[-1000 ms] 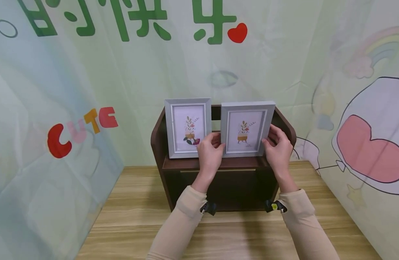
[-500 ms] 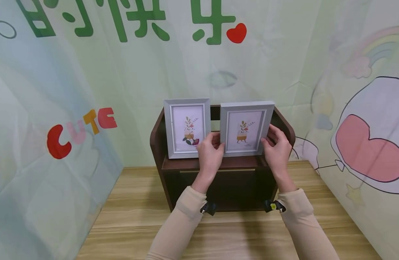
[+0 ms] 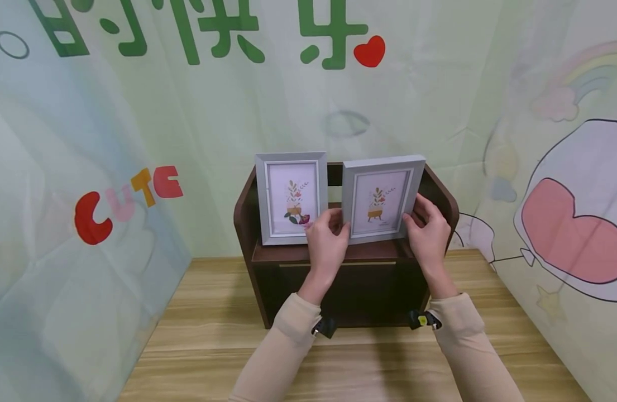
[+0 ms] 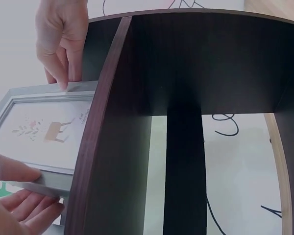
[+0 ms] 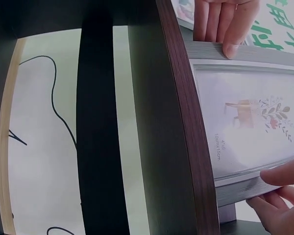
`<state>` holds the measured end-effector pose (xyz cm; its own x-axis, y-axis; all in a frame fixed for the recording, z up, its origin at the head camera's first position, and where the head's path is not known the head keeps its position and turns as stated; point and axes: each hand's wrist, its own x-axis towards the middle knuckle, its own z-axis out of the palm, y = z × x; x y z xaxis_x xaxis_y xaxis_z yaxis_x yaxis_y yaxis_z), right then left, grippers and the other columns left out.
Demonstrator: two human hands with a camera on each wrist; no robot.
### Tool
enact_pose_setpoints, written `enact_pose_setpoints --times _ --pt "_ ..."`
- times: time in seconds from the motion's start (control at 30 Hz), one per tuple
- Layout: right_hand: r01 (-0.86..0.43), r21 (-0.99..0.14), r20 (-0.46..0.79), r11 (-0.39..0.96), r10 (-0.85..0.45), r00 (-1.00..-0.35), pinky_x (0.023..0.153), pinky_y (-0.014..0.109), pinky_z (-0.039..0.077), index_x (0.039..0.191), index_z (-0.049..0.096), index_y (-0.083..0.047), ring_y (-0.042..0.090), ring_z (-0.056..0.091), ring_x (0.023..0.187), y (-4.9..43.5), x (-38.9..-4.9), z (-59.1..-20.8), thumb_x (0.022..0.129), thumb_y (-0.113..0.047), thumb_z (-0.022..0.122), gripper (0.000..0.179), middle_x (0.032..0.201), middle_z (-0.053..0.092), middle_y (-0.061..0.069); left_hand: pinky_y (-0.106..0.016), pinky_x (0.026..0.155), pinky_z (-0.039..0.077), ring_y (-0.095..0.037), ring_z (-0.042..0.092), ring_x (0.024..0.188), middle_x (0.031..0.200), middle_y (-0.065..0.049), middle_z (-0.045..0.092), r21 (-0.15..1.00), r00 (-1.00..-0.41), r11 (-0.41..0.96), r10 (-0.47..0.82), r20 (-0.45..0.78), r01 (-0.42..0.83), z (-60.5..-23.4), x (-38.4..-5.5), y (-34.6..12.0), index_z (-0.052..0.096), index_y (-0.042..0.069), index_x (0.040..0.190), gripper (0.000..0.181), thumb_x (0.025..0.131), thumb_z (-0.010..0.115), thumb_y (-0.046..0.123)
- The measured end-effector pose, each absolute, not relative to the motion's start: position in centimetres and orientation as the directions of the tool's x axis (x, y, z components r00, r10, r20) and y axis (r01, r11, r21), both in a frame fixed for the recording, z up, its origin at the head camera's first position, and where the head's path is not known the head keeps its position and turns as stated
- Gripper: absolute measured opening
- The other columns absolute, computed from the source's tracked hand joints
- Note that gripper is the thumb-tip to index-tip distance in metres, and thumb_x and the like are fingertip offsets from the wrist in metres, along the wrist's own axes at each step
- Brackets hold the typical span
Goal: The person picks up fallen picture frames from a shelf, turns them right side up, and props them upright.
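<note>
A grey picture frame [image 3: 383, 204] with a plant print is held upright on the right of the brown shelf unit's [image 3: 283, 254] upper board. My left hand [image 3: 327, 243] pinches its left edge, thumb in front and fingers behind. On its opposite edge my right hand [image 3: 429, 234] has the same kind of pinch. The frame is slightly turned, its right side a little higher. A matching picture frame [image 3: 290, 195] leans on the left of the same board, beside my left hand. In the right wrist view, the held frame's lower edge [image 5: 206, 137] comes right at the board's front edge.
The shelf unit has raised side panels [image 3: 444, 201] and an open lower compartment [image 3: 358, 290] with a dark back slat [image 4: 186, 171]. It stands on a wood-grain table [image 3: 207, 335]. Printed cloth walls [image 3: 228, 111] close in behind and at both sides.
The held picture frame has turned slightly, its left side lower and its right side higher. My left hand has shifted slightly down with it; the left picture frame stays put.
</note>
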<state>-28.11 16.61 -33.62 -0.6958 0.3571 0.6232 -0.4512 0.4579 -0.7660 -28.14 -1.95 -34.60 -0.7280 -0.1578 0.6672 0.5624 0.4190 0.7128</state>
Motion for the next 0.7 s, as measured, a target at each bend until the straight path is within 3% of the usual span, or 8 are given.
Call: enact_pose_setpoints --times 0.47,0.7 --pt "-0.517 -0.756 0.648 0.401 0.348 -0.677 0.091 0.025 0.051 0.125 0.061 -0.003 0.022 0.063 0.111 16.8 -27.7 -33.5 0.083 -0.003 0.07 0.043 0.122 0.065 0.012 -0.027 0.075 0.057 -0.019 0.068 0.084 0.096 -0.012 0.07 0.707 -0.704 0.38 -0.176 0.688 0.596 -35.2 -27.2 -1.4 0.066 0.001 0.1 0.024 0.08 0.075 0.009" --pt "-0.546 -0.735 0.674 0.402 0.344 -0.654 0.094 0.035 0.05 0.124 0.06 0.001 0.029 0.062 0.112 16.1 -26.3 -31.8 0.083 -0.001 0.07 0.042 0.122 0.063 0.017 -0.025 0.075 0.057 -0.018 0.067 0.085 0.095 -0.01 0.069 0.705 -0.698 0.39 -0.189 0.691 0.592 -35.4 -27.0 -1.0 0.066 0.002 0.099 0.024 0.079 0.076 0.009"
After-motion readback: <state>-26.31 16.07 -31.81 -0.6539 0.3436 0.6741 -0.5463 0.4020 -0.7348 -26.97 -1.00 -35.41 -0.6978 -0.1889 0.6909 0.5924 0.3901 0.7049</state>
